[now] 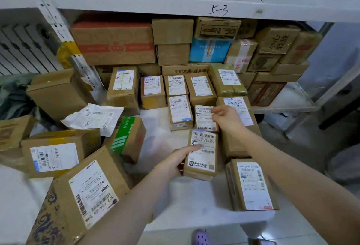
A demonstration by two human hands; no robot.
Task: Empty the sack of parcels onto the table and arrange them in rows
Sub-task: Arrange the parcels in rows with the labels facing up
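left hand (pixel 180 160): grips the held parcel (pixel 203 159) by its left edge, thumb laid across the label, fingers tucked beneath.
right hand (pixel 228 118): fingers curled, pinching the right edge of the middle parcel (pixel 204 117).
held parcel: small brown box, label up, just in front of the middle parcel; whether it rests on the tabletop (pixel 194 202) or is lifted cannot be told.
middle parcel: small, label up, lying in the second row between a labelled box (pixel 179 111) on its left and a longer box (pixel 238 109) on its right.
back row (pixel 176 86): five brown parcels, labels up, side by side in front of the shelf stock.
near right parcel (pixel 253 184): brown box, label up, by the tabletop's front edge, apart from the held parcel.
loose parcels, left side: a white mailer (pixel 93 118) touching a green-printed box (pixel 128 137); a yellow-taped box (pixel 52 155); a patterned box (pixel 83 196) tilted, nearest the camera; a plain box (pixel 56 92) tilted, further back. None of these stands in a row.
green sack (pixel 11 96): crumpled at the far left edge, partly hidden behind the loose parcels.
shelf (pixel 175 3): white, hand-marked "5-3"; stacked cartons beneath it, among them a red-banded carton (pixel 115 44) and a blue box (pixel 209 50).
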